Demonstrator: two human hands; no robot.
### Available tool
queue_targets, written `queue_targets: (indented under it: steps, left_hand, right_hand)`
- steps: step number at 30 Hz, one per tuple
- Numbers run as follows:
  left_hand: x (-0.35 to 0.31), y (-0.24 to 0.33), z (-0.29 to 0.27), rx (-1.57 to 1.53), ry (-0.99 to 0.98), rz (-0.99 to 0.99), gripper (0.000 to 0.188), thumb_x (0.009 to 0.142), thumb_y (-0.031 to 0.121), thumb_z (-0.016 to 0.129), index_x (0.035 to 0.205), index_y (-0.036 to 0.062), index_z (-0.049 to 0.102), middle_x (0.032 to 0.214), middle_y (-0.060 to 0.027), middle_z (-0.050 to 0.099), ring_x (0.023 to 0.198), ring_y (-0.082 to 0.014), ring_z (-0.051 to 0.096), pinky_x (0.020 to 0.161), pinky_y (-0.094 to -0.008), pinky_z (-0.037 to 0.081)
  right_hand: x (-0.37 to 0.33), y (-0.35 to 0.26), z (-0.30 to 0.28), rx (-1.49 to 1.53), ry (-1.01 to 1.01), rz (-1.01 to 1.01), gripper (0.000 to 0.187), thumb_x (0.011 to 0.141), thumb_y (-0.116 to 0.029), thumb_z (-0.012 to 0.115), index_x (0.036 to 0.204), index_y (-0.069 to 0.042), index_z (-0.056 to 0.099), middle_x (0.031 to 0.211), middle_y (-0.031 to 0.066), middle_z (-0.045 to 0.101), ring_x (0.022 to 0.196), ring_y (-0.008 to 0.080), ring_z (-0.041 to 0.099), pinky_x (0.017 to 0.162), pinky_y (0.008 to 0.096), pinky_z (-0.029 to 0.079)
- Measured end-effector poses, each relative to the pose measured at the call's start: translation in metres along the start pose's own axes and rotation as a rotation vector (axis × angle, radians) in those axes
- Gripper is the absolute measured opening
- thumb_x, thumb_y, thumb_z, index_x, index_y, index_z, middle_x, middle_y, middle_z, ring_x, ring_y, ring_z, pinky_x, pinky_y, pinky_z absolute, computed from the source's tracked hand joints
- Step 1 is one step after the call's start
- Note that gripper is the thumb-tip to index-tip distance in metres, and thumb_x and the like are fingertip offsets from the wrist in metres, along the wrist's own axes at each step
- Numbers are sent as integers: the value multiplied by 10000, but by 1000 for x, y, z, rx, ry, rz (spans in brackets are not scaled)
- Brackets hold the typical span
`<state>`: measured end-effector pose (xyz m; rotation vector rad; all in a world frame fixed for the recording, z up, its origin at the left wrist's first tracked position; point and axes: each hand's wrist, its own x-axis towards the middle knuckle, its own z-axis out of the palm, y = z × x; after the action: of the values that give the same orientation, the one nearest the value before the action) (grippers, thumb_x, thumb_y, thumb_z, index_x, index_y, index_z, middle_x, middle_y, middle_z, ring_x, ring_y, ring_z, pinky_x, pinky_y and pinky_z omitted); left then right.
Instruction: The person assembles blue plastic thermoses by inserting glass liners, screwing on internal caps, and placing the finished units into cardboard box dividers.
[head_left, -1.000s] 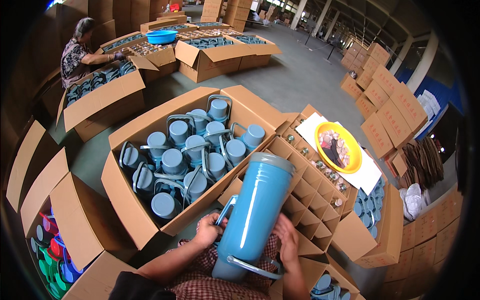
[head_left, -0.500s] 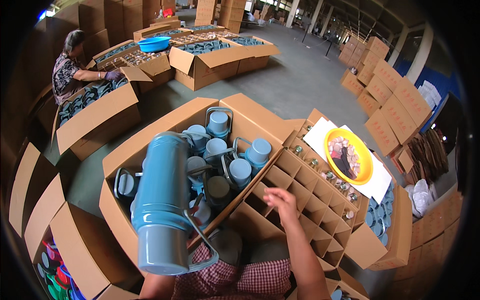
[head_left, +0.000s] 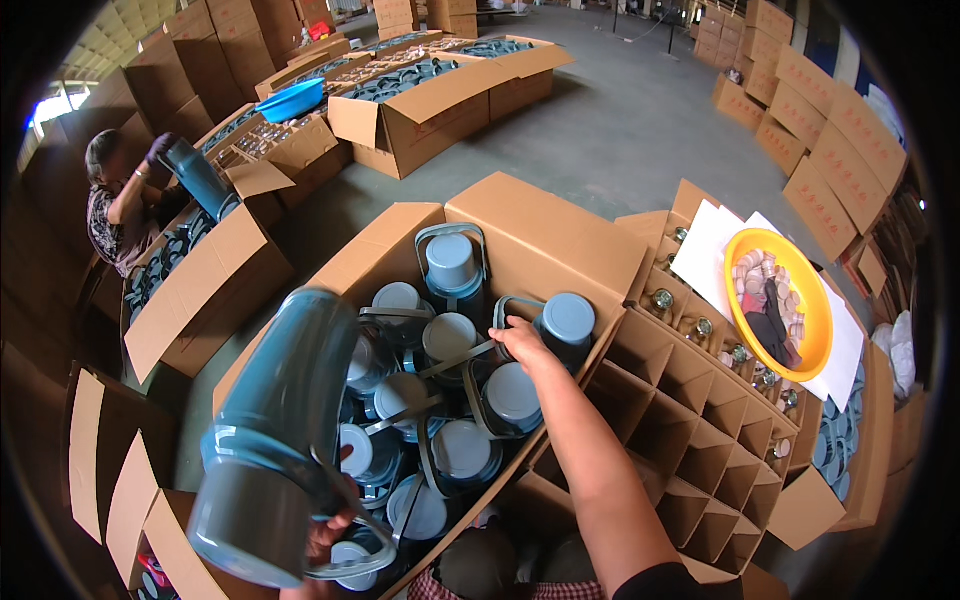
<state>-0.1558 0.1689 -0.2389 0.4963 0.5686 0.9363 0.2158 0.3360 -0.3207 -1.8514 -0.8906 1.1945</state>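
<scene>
My left hand (head_left: 328,532) is closed near the handle of a large blue thermos flask (head_left: 285,390), partly hidden behind it. The flask leans over the left side of an open cardboard box, its grey-blue cup lid toward me. Inside this box, several matching flasks (head_left: 463,450) stand upright with their handles at varied angles. Over the far right part of the box, my right hand (head_left: 520,343) has its fingers curled at the handle (head_left: 499,316) of a flask with a round blue lid (head_left: 568,318).
Right of the box stands a carton with cardboard dividers (head_left: 690,430) and glass liners (head_left: 703,328) along its far side. A yellow basin (head_left: 738,255) holding small round pieces rests on white sheets. Across the aisle, a co-worker (head_left: 120,205) lifts a flask (head_left: 197,178). Stacked cartons (head_left: 820,130) stand right.
My right hand has moved from above the dividers to a flask handle in the box. The held flask has shifted lower left and tilted. The co-worker has raised a flask, and my view has shifted.
</scene>
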Motion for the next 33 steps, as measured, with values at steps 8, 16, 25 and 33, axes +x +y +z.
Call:
queue_targets:
  steps: [8,16,25,33]
  left_hand:
    - [115,43,18,54,-151,-269,246,873,112,567,1044,-64,554,872,-173,515,498,-121,492,364,-152,348]
    - [218,70,67,-148,-526,-300,791,868,507,421,1362,-73,209,1127,-387,372,722,-396,595,530,-302,567]
    - [291,41,113,583,331,-417,395,990,250,315,831,-32,541,657,-171,624,386,-55,488,326,-124,363]
    - [319,3,102,504,267,-327,410,959,223,372,1273,-38,406,988,-259,604,771,-309,662,630,-340,576]
  right_hand:
    - [-37,5,-44,548,159,-66,276,800,-97,657,1044,11,585,772,61,614,645,126,583,473,245,440]
    - [-41,-3,-39,653,236,-84,228,823,-91,627,1031,-3,598,764,67,603,581,115,530,478,239,421]
    - [-40,1,-45,652,207,-76,354,816,-48,625,1139,70,540,834,104,618,650,130,578,481,232,445]
    - [-36,7,-41,617,200,-109,314,809,-66,633,1097,38,567,824,83,618,655,126,576,468,239,431]
